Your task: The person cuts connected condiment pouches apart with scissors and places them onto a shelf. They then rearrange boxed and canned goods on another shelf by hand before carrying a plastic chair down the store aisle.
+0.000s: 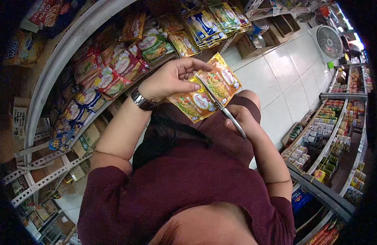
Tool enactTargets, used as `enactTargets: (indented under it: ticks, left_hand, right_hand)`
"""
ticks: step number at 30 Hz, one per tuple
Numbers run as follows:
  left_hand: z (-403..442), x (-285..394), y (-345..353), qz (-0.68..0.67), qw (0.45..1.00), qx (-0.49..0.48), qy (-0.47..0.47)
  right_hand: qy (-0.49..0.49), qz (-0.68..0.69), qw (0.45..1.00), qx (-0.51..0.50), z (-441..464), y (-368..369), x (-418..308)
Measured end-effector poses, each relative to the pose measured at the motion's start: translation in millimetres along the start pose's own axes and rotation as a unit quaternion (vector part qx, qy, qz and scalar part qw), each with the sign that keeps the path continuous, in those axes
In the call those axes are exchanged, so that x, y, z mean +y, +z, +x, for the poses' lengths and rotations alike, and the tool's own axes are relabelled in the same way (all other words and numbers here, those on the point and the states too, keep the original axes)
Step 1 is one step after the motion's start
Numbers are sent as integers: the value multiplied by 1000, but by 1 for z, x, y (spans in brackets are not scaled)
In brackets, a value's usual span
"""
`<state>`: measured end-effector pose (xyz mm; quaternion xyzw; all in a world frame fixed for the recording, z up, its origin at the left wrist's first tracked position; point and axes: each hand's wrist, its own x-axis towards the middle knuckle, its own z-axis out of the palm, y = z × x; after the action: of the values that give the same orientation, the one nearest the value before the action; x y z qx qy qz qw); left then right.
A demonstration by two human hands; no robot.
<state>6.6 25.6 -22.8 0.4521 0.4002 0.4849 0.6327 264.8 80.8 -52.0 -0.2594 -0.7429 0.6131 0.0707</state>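
Observation:
Two joined bacon spread sachets hang in front of me, a front one [196,103] and a rear one [222,81]. My left hand [176,79], with a metal watch [142,100] on the wrist, pinches them at the top edge between thumb and fingers. My right hand [242,118] is closed around the handles of metal scissors [234,119]. The scissor blades lie along the line between the two sachets. Part of the scissor handles is hidden by my right fingers.
On the left, a curved shelf [66,49] holds spread packets [124,65]. A cardboard box [254,43] and a white fan [329,41] stand on the tiled floor [280,67] beyond. Shelves of cans [319,130] line the right.

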Motion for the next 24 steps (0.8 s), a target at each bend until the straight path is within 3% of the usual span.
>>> enactTargets:
  ticks: [9,24]
  left_hand:
    - [-2,-6,-3,-9,1000,0,-8]
    - [-3,-12,-1,-49,999,-4,-8]
  right_hand:
    - [59,39,993,-90,-1,-11,-8]
    - [49,24,997,-61,-2,-1,-2]
